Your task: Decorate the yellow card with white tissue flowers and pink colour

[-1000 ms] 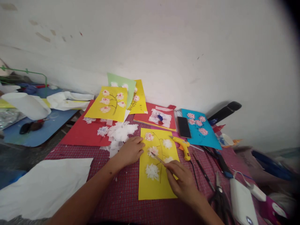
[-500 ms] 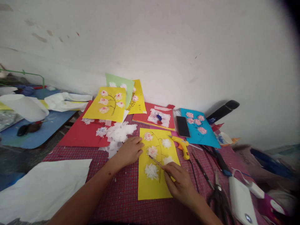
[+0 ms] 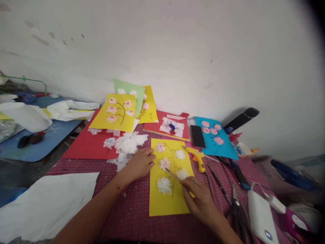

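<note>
My left hand (image 3: 138, 164) flat, open, on sheet (image 3: 165, 203) edge; right hand (image 3: 200, 200) pinches brush (image 3: 172, 174) mid-sheet; pink flowers (image 3: 159, 147) apparently done, white flowers (image 3: 164, 185) left.

The person's left hand (image 3: 139, 164) and right hand (image 3: 200, 200) are bare. Both forearms are uncovered down to the lower edge of the view. A small dark spot marks the left forearm (image 3: 96, 210).
</note>
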